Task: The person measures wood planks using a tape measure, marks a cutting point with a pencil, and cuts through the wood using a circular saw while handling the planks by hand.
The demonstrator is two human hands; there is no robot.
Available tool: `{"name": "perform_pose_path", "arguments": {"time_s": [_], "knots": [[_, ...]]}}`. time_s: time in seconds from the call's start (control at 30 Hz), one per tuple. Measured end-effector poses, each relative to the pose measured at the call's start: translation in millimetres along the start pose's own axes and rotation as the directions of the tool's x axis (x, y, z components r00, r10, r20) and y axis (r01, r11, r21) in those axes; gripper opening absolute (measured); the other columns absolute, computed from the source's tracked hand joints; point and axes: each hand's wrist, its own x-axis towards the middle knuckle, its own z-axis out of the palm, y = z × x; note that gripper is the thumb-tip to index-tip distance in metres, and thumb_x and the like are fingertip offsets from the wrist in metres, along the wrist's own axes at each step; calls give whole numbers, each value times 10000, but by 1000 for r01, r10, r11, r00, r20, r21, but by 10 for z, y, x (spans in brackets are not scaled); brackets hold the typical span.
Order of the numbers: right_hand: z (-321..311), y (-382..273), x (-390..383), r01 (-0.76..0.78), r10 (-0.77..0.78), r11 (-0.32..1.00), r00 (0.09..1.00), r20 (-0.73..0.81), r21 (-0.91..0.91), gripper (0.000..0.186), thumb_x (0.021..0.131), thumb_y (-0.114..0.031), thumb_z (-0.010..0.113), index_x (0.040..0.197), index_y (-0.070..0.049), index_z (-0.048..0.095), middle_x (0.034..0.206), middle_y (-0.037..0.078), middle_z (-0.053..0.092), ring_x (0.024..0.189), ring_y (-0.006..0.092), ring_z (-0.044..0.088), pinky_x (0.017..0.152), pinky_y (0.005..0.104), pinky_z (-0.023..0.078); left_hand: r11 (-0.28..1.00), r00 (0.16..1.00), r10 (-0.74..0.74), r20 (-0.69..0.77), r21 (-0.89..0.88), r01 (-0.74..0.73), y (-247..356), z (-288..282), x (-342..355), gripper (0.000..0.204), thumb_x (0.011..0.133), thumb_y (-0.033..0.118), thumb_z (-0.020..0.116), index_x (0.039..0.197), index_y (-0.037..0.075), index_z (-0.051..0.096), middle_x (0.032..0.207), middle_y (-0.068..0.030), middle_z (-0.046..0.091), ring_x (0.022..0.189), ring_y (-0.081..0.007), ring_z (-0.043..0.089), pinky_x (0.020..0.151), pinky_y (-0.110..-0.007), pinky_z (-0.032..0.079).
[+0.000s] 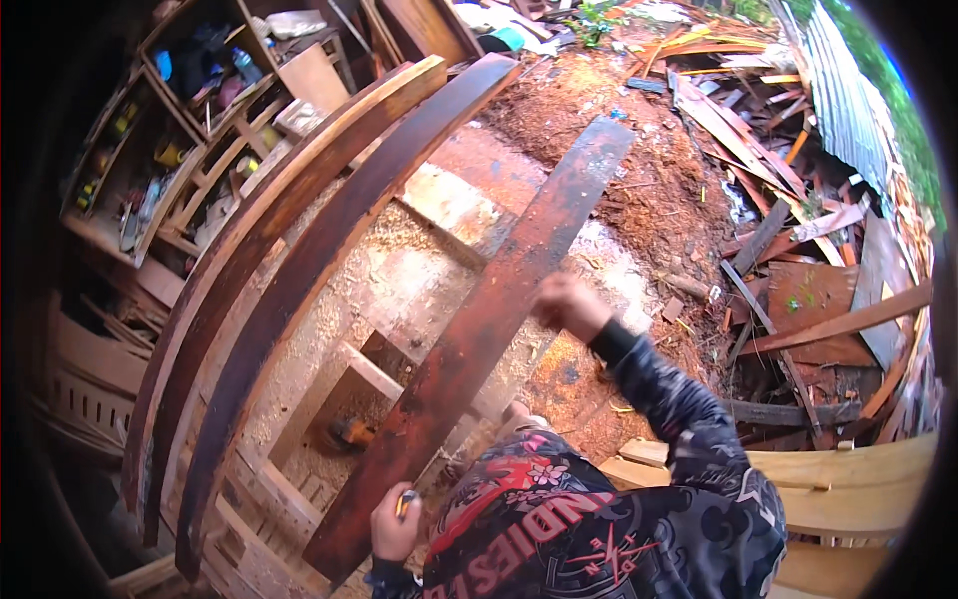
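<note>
Head view: one reddish plank (469,324), mid-scene, near to far. Left hand (395,531) curled around one small yellow object (404,503); right hand (571,303) at plank's right edge, grip unclear. Far-left shelf (100,241): blue bottle (245,66) among clutter.

The left hand (394,529) hides most of a small tool (404,503), kind unclear. The right hand (571,302) is blurred; its contact with the plank (474,344) is unclear.

Daylight is pouring in from the upper right, brightening a corrugated sheet (846,110), while shelves (100,240) at left are sitting in shadow; fisheye distortion is bowing planks (299,262) near the blackened rim.
</note>
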Motion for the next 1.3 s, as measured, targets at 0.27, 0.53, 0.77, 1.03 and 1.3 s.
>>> {"name": "perform_pose_path", "arguments": {"time_s": [0.27,0.53,0.77,1.03,1.3], "knots": [[163,-389,-13,-30,66,931,994,87,-363,334,899,-348,650,1051,-53,690,949,82,667,825,183,645,718,331,558,967,990,-27,-139,-255,-9,350,-144,341,358,870,187,645,1139,-30,553,964,-114,661,874,-179,630,790,-313,500],[889,167,-106,-117,339,871,847,409,-478,319,815,-284,731,955,-13,639,838,96,665,729,175,628,604,325,493,987,987,162,-6,1,-162,1248,374,1015,543,847,239,712,1270,14,457,885,-169,652,805,-270,651,727,-377,497],[383,263,-16,-251,259,965,844,469,-82,339,744,-67,715,1033,-46,539,859,28,603,756,99,592,576,267,489,985,984,171,54,0,-171,1408,590,1218,539,841,252,719,1260,20,473,912,-198,652,841,-356,656,743,-416,503],[-2540,-954,928,-71,37,942,994,-107,-327,184,809,-106,685,987,-73,652,851,40,657,732,142,621,641,296,527,984,996,-84,17,162,80,433,211,665,269,810,170,644,1033,20,654,1006,-179,677,989,-357,633,848,-431,498],[-4439,-1479,1695,-108,-89,961,751,-655,-254,188,777,-69,738,951,-85,670,828,21,685,684,142,613,625,310,494,895,963,-229,-140,359,264,134,-271,-3,215,774,155,691,913,-4,651,814,-174,661,803,-349,659,733,-414,515]]}}
